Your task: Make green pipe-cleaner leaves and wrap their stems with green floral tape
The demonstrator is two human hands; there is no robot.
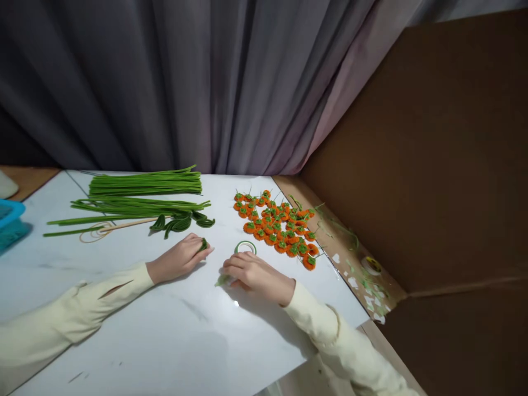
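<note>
Grey-violet draped fabric curtain: hangs behind the work, seen from my remote seat.
White marbled tabletop: bears all the stock; bare nearest me.
Thin bright-green fuzzy stems: dense bundle at the far left, looser ones in front of it.
Small round orange fuzzy pieces with green tops: clustered right of centre, apart from both hands.
Left hand: fingers closed around a small dark-green fuzzy piece, only partly visible.
Right hand: fingers curled downward at a pale-green soft-looking scrap; I cannot tell whether they pinch it or merely touch.
Dark-green curled leaf-like fuzzy loops: loose pile just beyond the left hand.
Flat white-and-green ring-shaped tape roll: just beyond the right fingers; contact unclear.
Dark-green piece: I judge the step in hand to be preparing it while the right hand works the scrap.
Pale-green scrap: next move, I judge, calls for a sure fingertip grip, left hand steady.
</note>
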